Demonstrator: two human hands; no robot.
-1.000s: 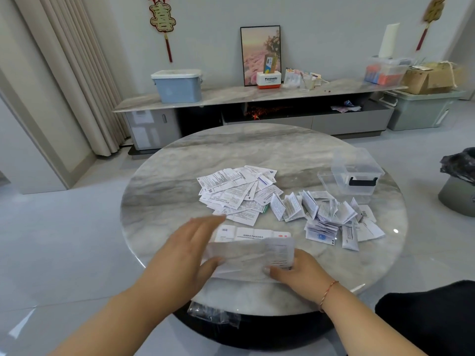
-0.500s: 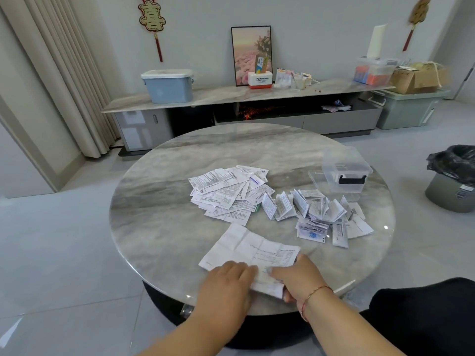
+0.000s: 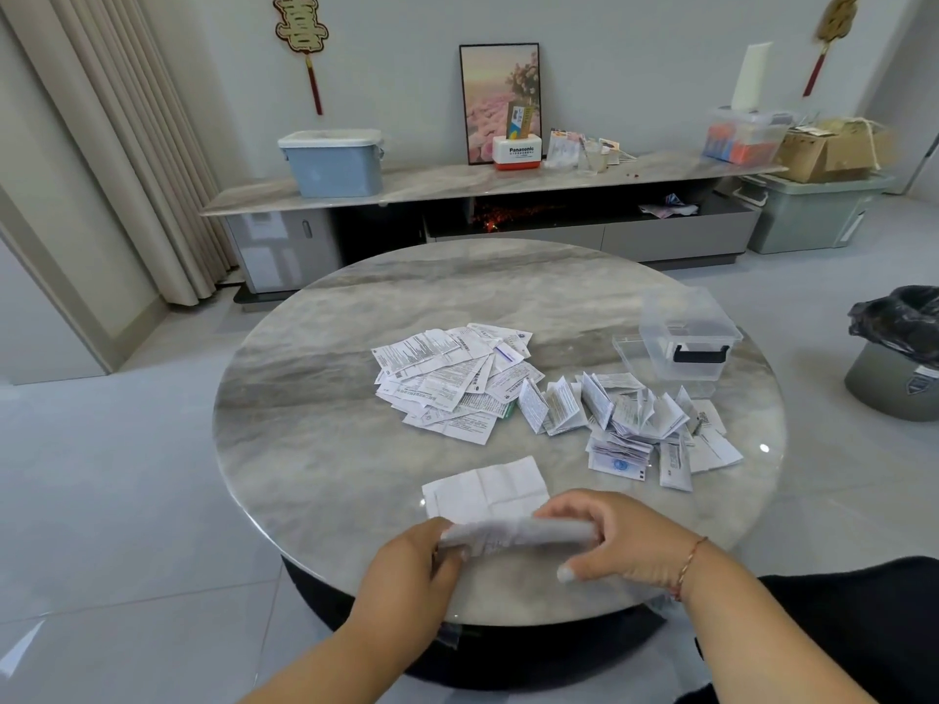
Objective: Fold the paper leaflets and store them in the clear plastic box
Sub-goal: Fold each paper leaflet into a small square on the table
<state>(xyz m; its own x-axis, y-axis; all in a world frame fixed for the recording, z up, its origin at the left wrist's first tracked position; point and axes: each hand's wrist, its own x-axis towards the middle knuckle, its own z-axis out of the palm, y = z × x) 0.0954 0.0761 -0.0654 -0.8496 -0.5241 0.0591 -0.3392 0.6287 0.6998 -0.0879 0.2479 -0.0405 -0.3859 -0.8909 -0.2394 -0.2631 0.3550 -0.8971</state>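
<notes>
- A creased white paper leaflet (image 3: 488, 487) lies on the round marble table (image 3: 315, 439), its near edge rolled up.
- The left hand (image 3: 406, 566) and right hand (image 3: 609, 541) pinch that rolled edge between them.
- The clear plastic box (image 3: 686, 343) stands far right, well apart.

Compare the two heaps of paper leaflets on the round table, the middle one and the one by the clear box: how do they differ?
The middle heap holds leaflets lying flat and unfolded, overlapping loosely; the right heap holds folded ones, several standing open like small tents. The middle heap's sheets are larger; the right heap's pieces are smaller. The right heap lies beside the clear plastic box; the middle heap lies apart from it. Both are white printed paper.
</notes>
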